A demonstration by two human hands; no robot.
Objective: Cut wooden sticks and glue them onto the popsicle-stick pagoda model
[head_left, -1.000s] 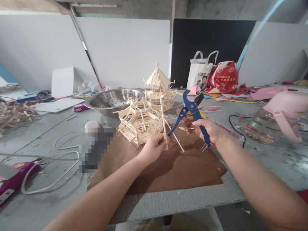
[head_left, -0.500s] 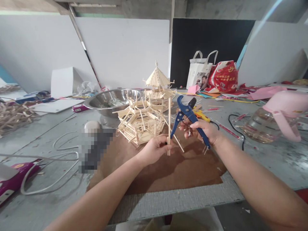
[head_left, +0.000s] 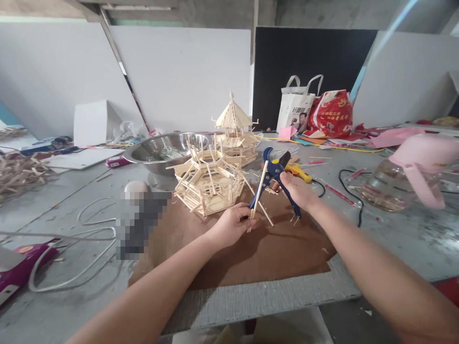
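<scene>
My left hand point(head_left: 234, 224) is closed around thin wooden sticks point(head_left: 260, 186), one long and leaning right, with shorter ends poking out below the fingers. A handle of the blue pipe cutter point(head_left: 274, 169) also runs down to these fingers. My right hand point(head_left: 299, 190) grips the cutter's other handle, and the two handles stand spread apart. The hooked jaw points up, just behind the top of the long stick. Beside my left hand stands a many-sided wooden stick frame point(head_left: 206, 191). Behind that is a stick model with a pointed roof point(head_left: 234, 114).
A brown sheet point(head_left: 229, 267) lies under my hands. Behind the cutter is a yellow glue gun point(head_left: 299, 172). A steel basin point(head_left: 143, 155) stands back left, a pink-lidded jug point(head_left: 390, 186) right. White cables point(head_left: 71, 234) loop at the left, near a purple power strip point(head_left: 21, 267).
My right hand and the cutter have shifted slightly left and down. The long stick in my left hand has tipped from upright to leaning right, against the cutter.
</scene>
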